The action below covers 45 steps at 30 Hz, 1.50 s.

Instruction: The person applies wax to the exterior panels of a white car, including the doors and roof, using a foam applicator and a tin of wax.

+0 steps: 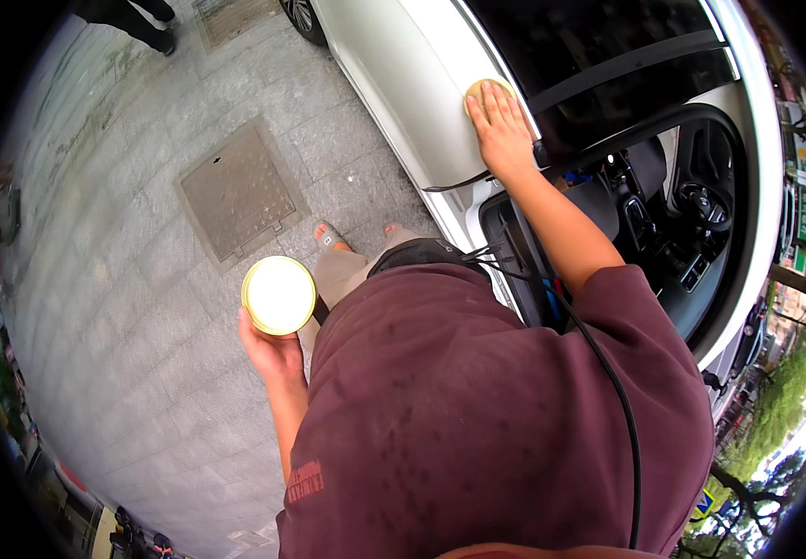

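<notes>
My left hand [278,356] holds a round tin [279,295] with a yellow rim, low in front of my body on the left. The tin's inside or top is bright white, too washed out to tell which. My right hand [506,136] lies flat, fingers extended, over a round yellow sponge pad [474,93]. It presses the pad against the upper part of a white car's door panel [410,91], just below the dark window [584,42]. Part of the pad is hidden under my fingers.
Beside me the car's front doorway shows dark seats and a steering wheel [704,207]. A black cable [619,391] runs over my shirt. Stone paving [144,335] with a square access cover [238,192] lies to the left. Another person's legs [141,24] are at upper left.
</notes>
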Tool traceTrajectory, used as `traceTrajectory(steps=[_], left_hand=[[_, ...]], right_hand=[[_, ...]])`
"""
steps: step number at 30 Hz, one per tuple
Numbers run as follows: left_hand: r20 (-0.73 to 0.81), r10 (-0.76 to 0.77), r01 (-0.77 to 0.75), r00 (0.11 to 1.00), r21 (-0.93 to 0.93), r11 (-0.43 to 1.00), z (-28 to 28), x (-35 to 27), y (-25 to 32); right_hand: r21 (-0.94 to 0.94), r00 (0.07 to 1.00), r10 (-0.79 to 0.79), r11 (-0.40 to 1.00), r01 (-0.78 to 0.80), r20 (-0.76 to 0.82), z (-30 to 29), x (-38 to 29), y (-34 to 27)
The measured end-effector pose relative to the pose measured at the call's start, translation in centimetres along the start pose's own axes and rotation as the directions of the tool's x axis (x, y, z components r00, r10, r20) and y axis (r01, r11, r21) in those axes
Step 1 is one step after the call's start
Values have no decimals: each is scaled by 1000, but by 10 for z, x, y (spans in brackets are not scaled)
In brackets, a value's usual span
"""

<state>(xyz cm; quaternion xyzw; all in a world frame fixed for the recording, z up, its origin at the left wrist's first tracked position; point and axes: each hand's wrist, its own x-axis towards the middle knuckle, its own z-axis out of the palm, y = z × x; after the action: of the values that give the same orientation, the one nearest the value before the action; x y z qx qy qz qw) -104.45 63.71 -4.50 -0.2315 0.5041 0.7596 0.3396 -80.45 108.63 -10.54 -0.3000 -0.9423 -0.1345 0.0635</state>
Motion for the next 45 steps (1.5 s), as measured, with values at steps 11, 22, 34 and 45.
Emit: traceTrajectory(steps=[11, 22, 34, 45], left_hand=[[53, 38, -40, 998, 32, 999, -23, 67, 81], [48, -72, 68, 996, 77, 995, 25, 119, 98], [1, -17, 17, 1000, 13, 1000, 128, 187, 139], [-70, 45, -46, 997, -16, 999, 205, 223, 157]], right_hand=[[-41, 997, 68, 997, -67, 34, -4, 1, -4], [-46, 994, 32, 999, -28, 105, 16, 116, -13], [-80, 974, -25, 996, 44, 223, 24, 290, 4], [-136, 992, -68, 987, 82, 102, 61, 437, 7]])
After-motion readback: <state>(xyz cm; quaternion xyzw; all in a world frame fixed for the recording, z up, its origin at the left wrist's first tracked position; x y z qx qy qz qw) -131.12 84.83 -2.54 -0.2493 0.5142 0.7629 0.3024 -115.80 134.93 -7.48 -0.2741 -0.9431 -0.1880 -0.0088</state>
